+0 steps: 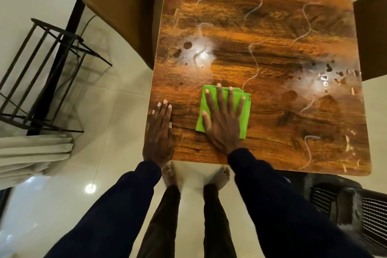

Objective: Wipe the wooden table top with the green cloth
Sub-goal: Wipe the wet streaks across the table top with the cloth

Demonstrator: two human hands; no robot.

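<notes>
Right hand (224, 119) flat on green cloth (245, 119), left hand (160, 132) flat on table (261, 37)

We see the table top (272, 123) open towards its far edge; a brown chair (117, 6) crowds the left edge, seemingly another chair (371, 37) the right, the left hand (160, 132) the near-left corner.

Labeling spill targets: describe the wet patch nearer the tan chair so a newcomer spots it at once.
Start at the wooden table, along the edge beside the tan chair. Inside that edge, beyond the green cloth under the right hand, lies the wet patch. Unlike the scattered wet patch at the opposite edge, it is compact, round, crossed by one white squiggle.
</notes>
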